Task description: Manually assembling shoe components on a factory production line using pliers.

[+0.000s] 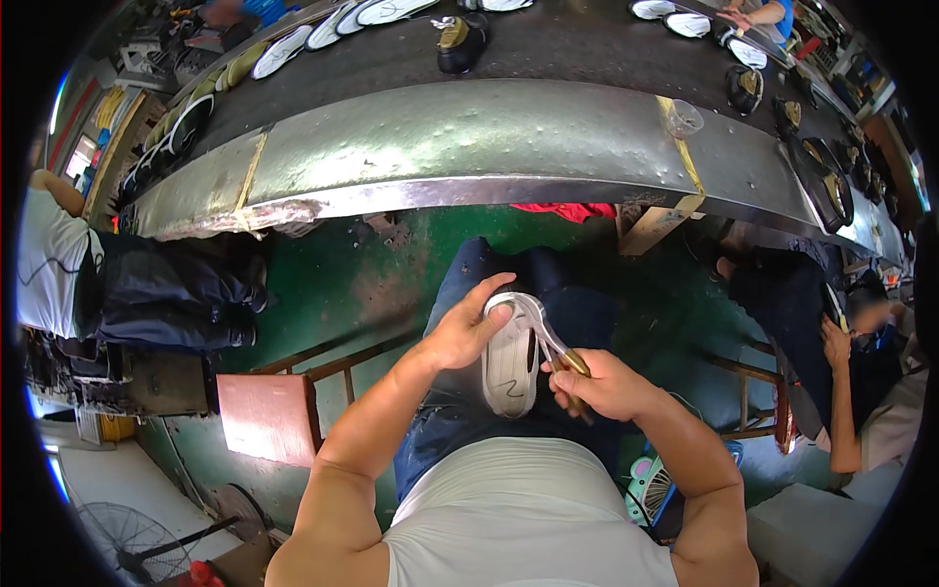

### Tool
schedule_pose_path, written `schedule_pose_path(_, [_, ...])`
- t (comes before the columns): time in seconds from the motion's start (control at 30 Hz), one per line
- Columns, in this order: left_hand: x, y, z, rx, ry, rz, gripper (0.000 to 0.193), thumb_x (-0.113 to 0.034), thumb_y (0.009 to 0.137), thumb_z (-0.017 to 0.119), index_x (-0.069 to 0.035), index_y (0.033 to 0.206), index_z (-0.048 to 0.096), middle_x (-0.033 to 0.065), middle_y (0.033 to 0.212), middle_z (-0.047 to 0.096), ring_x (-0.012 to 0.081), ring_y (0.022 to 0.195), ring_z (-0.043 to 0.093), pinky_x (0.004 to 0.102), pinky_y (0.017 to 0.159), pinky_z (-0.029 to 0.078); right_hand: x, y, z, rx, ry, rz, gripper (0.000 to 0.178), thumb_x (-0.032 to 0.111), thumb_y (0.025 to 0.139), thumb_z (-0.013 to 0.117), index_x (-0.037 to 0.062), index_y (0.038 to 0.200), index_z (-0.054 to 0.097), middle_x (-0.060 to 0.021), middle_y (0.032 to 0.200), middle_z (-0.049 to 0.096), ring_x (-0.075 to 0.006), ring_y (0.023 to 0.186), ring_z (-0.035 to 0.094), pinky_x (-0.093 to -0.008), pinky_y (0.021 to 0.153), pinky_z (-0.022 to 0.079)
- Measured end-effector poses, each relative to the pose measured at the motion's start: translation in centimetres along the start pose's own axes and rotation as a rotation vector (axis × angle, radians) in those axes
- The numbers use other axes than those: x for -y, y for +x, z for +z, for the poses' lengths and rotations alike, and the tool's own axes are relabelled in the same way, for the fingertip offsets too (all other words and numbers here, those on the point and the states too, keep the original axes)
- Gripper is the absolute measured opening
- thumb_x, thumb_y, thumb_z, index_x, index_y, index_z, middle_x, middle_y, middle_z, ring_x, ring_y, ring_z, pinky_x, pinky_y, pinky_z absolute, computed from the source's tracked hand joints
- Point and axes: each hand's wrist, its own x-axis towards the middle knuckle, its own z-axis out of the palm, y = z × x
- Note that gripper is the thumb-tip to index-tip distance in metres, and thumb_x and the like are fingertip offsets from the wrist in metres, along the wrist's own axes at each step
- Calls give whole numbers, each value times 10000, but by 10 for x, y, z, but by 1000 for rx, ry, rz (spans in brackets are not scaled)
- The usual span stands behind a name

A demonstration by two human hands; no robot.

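A shoe (508,370) lies sole up across my lap, its pale sole marked with a dark squiggle. My left hand (458,331) is closed round its far end, thumb on the sole. My right hand (608,382) grips the brass-coloured handles of a pair of pincers (554,338). Their curved metal jaws reach over the shoe's far end, close to my left thumb. What the jaws touch there cannot be made out.
Ahead runs a long dark conveyor belt (577,49) behind a dented metal edge (469,147). A black shoe (460,44) and several others stand on it. People sit at left and right. A red-topped stool (264,416) is at left, a small green fan (648,486) at right.
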Motion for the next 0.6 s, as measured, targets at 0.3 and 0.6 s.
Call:
schedule_pose_path(0.3, [40, 5, -20, 13, -182, -42, 504, -132, 1012, 583, -100, 1486, 412, 52, 1245, 586, 125, 1142, 529, 281, 1022, 412, -73, 68, 19, -515, -602, -537, 260, 144, 939, 608, -44, 1118, 588, -250, 1020, 658, -427, 917, 650, -468, 801, 531])
schedule_pose_path(0.6, [42, 9, -3, -234, -486, -230, 442, -116, 982, 596, -88, 1415, 511, 38, 1169, 633, 126, 1061, 586, 302, 897, 503, -4, 32, 39, -395, -1011, -75, 192, 99, 935, 588, -52, 1051, 561, -266, 1018, 643, -471, 891, 634, -481, 756, 521])
